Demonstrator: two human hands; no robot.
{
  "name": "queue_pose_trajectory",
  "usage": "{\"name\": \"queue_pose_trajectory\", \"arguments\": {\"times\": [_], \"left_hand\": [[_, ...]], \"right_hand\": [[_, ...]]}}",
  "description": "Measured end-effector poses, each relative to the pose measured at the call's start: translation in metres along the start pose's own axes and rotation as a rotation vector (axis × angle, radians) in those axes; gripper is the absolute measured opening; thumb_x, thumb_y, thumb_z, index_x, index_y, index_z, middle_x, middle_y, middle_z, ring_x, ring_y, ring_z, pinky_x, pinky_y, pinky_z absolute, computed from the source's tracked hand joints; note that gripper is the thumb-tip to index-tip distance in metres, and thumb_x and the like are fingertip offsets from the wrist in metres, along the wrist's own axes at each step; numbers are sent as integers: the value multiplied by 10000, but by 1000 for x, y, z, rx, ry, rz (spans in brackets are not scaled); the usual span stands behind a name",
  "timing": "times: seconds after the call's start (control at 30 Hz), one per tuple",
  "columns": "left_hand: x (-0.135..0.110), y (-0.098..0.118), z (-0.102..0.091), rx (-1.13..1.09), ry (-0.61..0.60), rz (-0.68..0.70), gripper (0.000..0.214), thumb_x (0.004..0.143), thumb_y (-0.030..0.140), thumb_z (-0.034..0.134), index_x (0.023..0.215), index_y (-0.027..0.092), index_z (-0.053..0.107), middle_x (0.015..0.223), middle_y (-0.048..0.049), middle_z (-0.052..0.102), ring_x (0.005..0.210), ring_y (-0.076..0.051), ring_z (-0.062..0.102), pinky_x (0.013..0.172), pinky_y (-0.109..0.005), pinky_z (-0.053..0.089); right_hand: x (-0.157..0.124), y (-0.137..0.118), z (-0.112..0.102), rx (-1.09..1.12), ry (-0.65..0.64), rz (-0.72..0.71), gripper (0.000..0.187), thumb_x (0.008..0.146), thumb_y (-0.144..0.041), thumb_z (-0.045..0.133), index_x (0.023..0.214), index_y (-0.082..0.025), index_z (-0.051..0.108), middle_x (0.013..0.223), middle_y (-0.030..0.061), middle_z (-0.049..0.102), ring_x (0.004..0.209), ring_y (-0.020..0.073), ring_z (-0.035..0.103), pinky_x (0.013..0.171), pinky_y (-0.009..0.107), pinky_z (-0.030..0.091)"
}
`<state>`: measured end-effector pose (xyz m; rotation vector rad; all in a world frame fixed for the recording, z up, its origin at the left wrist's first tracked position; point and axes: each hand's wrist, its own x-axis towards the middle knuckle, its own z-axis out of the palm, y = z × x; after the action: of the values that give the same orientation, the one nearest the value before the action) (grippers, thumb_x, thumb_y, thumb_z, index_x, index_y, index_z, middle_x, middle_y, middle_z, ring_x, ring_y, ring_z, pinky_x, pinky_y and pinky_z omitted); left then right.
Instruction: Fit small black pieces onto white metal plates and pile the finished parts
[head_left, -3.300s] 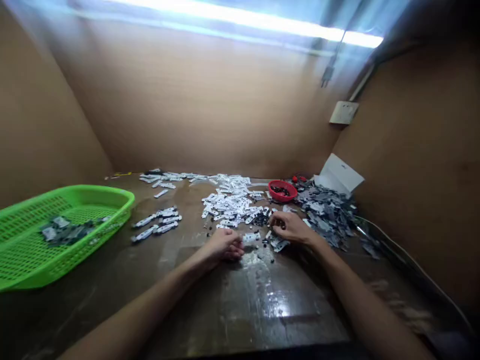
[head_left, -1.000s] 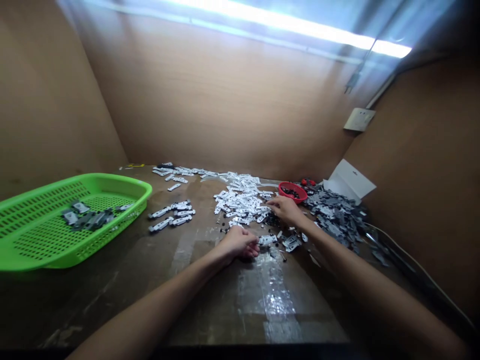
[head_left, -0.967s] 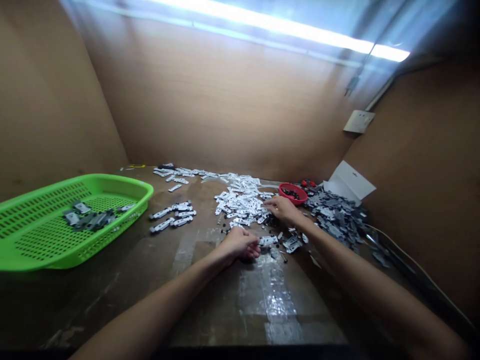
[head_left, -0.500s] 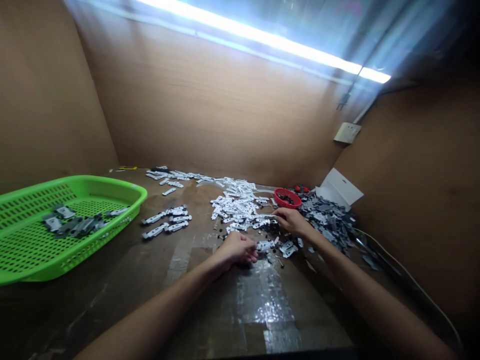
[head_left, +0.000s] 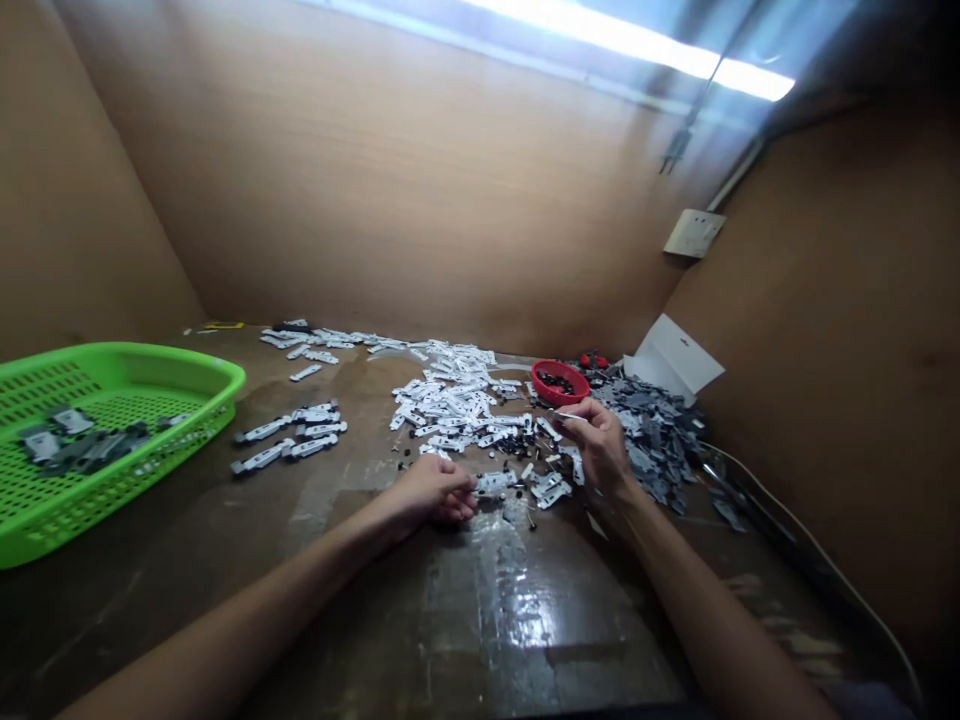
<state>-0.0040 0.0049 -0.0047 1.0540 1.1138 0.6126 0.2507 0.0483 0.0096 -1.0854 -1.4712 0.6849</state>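
The right hand [head_left: 598,447] has risen, pinching a thin pin [head_left: 568,415]; the left hand [head_left: 430,493] rests curled.

place: small-parts workshop booth | walls: brown panels [head_left: 375,200] | power/light: fluorescent tube [head_left: 630,35], wall socket [head_left: 694,233] | bench [head_left: 570,620]: scuffed, patched (looks like clear tape) | stock: green plastic basket [head_left: 150,360], red bowl [head_left: 559,398], heaps of white parts [head_left: 442,400], grey parts [head_left: 652,440]

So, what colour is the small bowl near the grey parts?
The bowl is red, seen best in the head view.
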Motion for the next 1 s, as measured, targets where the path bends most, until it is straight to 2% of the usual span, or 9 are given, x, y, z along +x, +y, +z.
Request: {"name": "queue_pose_trajectory", "arguments": {"times": [0.2, 0.4, 0.5, 0.57, 0.63, 0.7, 0.8, 0.87, 1.0], "left_hand": [[0, 0, -1, -23, 7, 6, 249, 642, 325, 659, 708, 100, 577, 669, -82, 662, 537, -111, 616, 462, -165, 445], [-1, -1, 0, -25, 7, 1, 246, 640, 319, 660, 711, 99, 577, 672, -84, 662, 539, -119, 619, 455, -171, 445], [-2, 0, 0, -29, 4, 10, 243, 649, 322, 652, 709, 99, 576, 672, -82, 662, 534, -118, 617, 464, -182, 454], [-3, 0, 0, -27, 3, 17, 239, 653, 322, 648, 707, 100, 576, 671, -81, 663, 533, -117, 616, 473, -190, 461], [-3, 0, 0, -26, 4, 21, 237, 652, 320, 648, 705, 101, 575, 673, -81, 664, 531, -116, 614, 474, -192, 461], [-3, 0, -1, -25, 8, 24, 240, 650, 322, 649, 706, 101, 572, 671, -82, 663, 522, -113, 611, 469, -192, 457], [-2, 1, -1, -16, 22, 25, 249, 649, 328, 649, 706, 98, 571, 670, -84, 662, 514, -115, 608, 460, -192, 450], [-2, 2, -2, -4, 35, 22, 252, 648, 331, 650, 700, 98, 571, 664, -82, 660, 506, -112, 604, 454, -189, 443], [-2, 3, -2, 5, 53, 13, 261, 638, 341, 657, 691, 100, 570, 663, -81, 661, 510, -114, 606, 452, -186, 438]], "right_hand": [[-10, -6, 13, -173, -167, 6, 157, 737, -296, 535, 819, -175, 592, 731, 29, 617, 640, 156, 562, 556, 244, 451], [-13, -15, 21, 72, -292, 184, 325, 816, -413, 442, 1010, -185, 569, 780, 27, 617, 593, 129, 591, 546, 244, 492], [-12, -7, 21, 92, -306, 267, 385, 806, -439, 456, 1100, -196, 502, 717, 16, 624, 395, 85, 506, 344, 183, 375], [-12, 0, 20, 37, -242, 277, 395, 780, -435, 499, 1091, -191, 492, 575, -21, 585, 306, 65, 402, 278, 159, 261], [-11, 3, 19, 7, -167, 266, 370, 749, -428, 548, 1019, -176, 518, 488, -40, 537, 302, 66, 384, 277, 152, 245], [-10, 1, 19, 44, -143, 265, 346, 738, -432, 570, 952, -161, 543, 518, -12, 566, 364, 86, 469, 320, 159, 326], [-11, -11, 20, 172, -227, 286, 370, 752, -426, 571, 1012, -165, 542, 732, 58, 649, 602, 144, 618, 508, 217, 482], [-12, -17, 21, 207, -311, 282, 384, 766, -424, 559, 1061, -180, 535, 796, 65, 654, 687, 163, 634, 589, 256, 504], [-16, -19, 20, -25, -269, 139, 304, 743, -445, 578, 806, -153, 634, 621, 28, 612, 530, 134, 563, 487, 228, 440]]}}
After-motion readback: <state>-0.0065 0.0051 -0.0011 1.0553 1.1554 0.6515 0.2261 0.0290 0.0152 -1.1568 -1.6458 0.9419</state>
